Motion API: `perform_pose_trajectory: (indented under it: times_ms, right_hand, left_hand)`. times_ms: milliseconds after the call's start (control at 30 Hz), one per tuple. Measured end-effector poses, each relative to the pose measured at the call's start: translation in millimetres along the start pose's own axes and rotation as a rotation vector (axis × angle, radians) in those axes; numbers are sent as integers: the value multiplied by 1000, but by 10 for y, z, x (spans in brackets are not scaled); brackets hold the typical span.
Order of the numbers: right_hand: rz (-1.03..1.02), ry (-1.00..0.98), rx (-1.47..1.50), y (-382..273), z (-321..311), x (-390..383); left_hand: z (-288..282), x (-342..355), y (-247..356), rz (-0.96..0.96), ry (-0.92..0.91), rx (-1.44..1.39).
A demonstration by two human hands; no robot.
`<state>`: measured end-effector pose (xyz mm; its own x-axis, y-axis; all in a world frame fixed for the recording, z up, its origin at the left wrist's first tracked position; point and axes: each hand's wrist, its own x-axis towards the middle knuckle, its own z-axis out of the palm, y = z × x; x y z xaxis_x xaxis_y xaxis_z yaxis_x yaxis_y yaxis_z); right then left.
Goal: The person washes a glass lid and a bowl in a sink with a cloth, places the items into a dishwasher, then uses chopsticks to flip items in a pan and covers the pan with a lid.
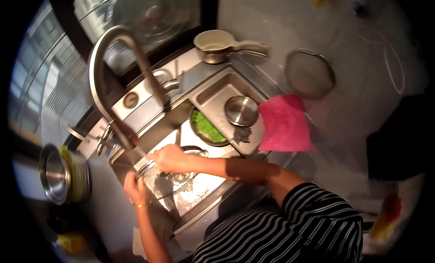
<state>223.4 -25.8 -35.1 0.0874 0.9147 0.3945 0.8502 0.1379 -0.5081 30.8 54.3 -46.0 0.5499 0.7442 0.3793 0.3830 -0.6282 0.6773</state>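
My left hand [134,188], with a gold band at the wrist, is closed at the left side of the steel sink [174,231]. Just above it my right hand [171,158] is also closed, its forearm crossing the basin from the right. A thin shiny metal thing [145,169] shows between the hands, too blurred to name; both hands seem to grip it. The spray head of the tall arched faucet [122,134] points down at my fingers. Below my right hand, shiny metal ware [182,177] lies in the wet basin. Beyond my forearm sits a pan of bright green pieces [206,127].
A steel bowl [241,110] and dark scrubber [242,135] rest on the sink's right tray. A pink cloth [285,123] drapes beside them. A handled pot [215,41] stands behind; a round strainer-like thing [310,74] lies right. Metal pots [55,174] stand far left.
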Motion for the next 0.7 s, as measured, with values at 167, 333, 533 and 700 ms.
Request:
perform_pose_trajectory:
  times_ms: [167,333,533,700]
  right_hand:
    - [-18,7,108,190,-235,-124]
    - [184,13,272,1033,-267,-714]
    - [573,-246,612,1027,543,-1229]
    - [619,-184,1684,963,669,-1466]
  left_hand:
    - [120,47,211,118,62,108]
    - [-69,-2,400,188,210,130]
    - [-511,-111,1056,91,350,-144]
    - [-680,-241,1535,330,228,-166]
